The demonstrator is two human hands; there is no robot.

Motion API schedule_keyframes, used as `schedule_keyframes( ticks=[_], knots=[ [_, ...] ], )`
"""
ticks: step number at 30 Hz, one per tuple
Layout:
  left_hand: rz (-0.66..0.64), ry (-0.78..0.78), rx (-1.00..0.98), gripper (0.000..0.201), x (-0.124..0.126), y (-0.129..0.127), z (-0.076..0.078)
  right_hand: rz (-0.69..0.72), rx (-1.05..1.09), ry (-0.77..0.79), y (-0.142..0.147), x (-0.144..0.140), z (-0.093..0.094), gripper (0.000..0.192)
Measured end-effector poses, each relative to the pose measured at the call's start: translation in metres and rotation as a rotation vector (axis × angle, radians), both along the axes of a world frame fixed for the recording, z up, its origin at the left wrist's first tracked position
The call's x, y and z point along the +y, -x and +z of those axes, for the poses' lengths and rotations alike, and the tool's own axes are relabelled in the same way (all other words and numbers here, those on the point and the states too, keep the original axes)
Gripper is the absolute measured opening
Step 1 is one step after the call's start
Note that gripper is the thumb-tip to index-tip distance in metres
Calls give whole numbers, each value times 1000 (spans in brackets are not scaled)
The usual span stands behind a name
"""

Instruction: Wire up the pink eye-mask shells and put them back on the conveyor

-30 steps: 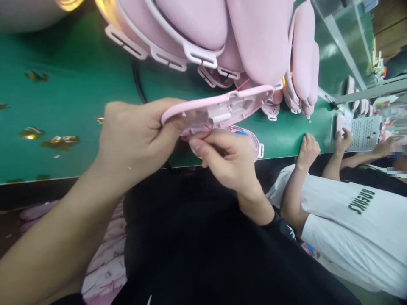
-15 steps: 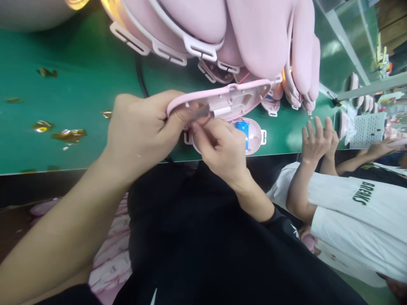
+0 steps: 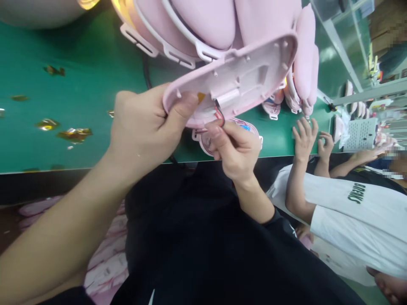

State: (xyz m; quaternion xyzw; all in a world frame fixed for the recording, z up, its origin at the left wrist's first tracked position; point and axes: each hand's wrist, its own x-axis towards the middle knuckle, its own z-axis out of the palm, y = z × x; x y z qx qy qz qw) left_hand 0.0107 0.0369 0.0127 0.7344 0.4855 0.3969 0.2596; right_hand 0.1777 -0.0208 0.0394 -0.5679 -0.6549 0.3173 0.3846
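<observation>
Green counter (image 3: 25,101): foil scraps (image 3: 74,134) left, co-worker (image 3: 337,195) right. Pink case (image 3: 206,143) on it, blue part (image 3: 244,127) inside. Left hand (image 3: 143,123) grips pink cover (image 3: 254,67) over counter; right hand (image 3: 238,150) pinches wires (image 3: 220,113) at cover.

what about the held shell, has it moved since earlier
Yes: the shell's free end has swung up in view, now covering more of the stacked cases.

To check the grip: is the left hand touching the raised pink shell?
Touching. Head view shows the left hand gripping the raised shell, thumb inside its rim.
</observation>
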Motion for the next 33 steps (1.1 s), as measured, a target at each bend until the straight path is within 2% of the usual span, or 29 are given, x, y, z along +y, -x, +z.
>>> schedule_keyframes(
  ticks=[2,4,6,8,9,11,13,17,21,27,33],
  knots=[
    [0,28,-20,51,1,0,2,31,23,27,-1,1,0,44],
    [-60,119,-117,44,1,2,5,24,112,43,-4,2,0,42],
    [-208,252,-296,52,-1,6,8,-48,232,64,-9,4,1,39],
    [-425,337,-407,68,-3,10,8,-99,312,84,-15,4,2,37],
    [-511,343,-410,68,-5,12,7,-105,334,97,-18,4,3,35],
    [-573,292,-337,53,-8,13,5,-107,349,98,-23,2,6,31],
    [-533,197,-257,44,-11,10,2,-106,284,53,-26,0,9,24],
    [-440,44,-194,44,-18,1,1,-69,-22,-88,-33,-6,15,4],
    [-393,-23,-151,42,-22,-5,0,-10,-96,-137,-37,-10,10,7],
    [-304,-48,-119,38,-26,-3,-6,-68,-87,-124,-32,-9,-4,10],
    [-376,73,16,45,-27,10,2,37,-104,-121,-30,-4,-4,12]
  ],
)
